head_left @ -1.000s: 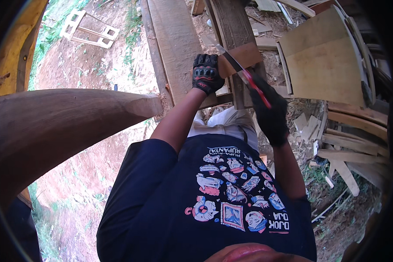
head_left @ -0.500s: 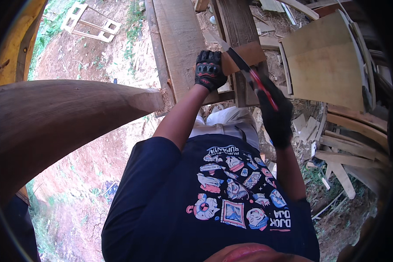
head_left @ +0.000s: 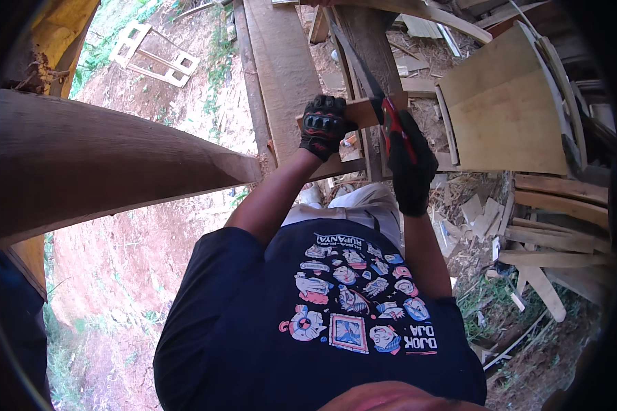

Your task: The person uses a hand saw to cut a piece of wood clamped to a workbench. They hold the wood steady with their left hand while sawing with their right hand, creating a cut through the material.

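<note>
One sawing step seems in hand, upper centre.
Right hand's grip (head_left: 413, 161) wraps a red-handled saw (head_left: 373, 87); left hand's grip (head_left: 324, 125) curls over the brown board (head_left: 363, 114) across the plank table (head_left: 281, 55); the next stroke likely calls for firm pinning.

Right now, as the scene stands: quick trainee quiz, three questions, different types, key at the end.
1. Which hand holds the saw?
2. True or false: the left hand is gloved.
3. In the picture, the big plywood sheet is:
A) left of the saw
B) right of the saw
C) directly under the saw

Key:
1. The right hand
2. True
3. B
</note>
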A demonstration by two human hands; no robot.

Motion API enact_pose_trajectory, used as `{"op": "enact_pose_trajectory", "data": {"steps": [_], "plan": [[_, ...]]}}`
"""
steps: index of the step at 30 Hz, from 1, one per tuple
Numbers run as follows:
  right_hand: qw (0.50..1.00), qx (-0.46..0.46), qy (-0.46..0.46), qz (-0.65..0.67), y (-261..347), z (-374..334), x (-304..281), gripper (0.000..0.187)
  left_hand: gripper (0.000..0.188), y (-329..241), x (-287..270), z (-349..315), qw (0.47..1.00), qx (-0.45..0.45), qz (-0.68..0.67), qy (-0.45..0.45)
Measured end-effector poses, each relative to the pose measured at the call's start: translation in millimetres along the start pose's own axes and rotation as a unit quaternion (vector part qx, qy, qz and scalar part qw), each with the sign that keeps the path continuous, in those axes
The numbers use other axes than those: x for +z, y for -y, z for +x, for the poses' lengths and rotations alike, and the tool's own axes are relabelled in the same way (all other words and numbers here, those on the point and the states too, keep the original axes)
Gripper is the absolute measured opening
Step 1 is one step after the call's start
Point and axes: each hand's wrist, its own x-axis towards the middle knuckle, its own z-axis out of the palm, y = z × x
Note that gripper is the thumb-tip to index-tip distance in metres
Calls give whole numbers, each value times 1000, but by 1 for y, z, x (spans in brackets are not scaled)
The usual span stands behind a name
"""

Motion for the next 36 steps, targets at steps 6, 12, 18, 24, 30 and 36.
{"op": "enact_pose_trajectory", "data": {"steps": [6,12,18,24,30,36], "plan": [[997,-50,15,65,-19,-4,13,42,46,-8,-11,3,996,14,24,87],[988,-151,-6,22,-36,-5,39,46,39,-12,-6,9,987,-23,45,151],[988,-153,-5,6,-32,-10,39,46,43,-21,-18,19,971,-102,27,216],[988,-155,-22,-15,-35,-19,41,46,44,-27,-21,17,973,-99,47,202],[962,-241,-43,-120,-40,-38,31,45,46,-29,-19,19,972,-114,65,193],[964,-220,-28,-144,-34,-61,16,48,44,-31,-6,6,979,-82,69,171]]}}
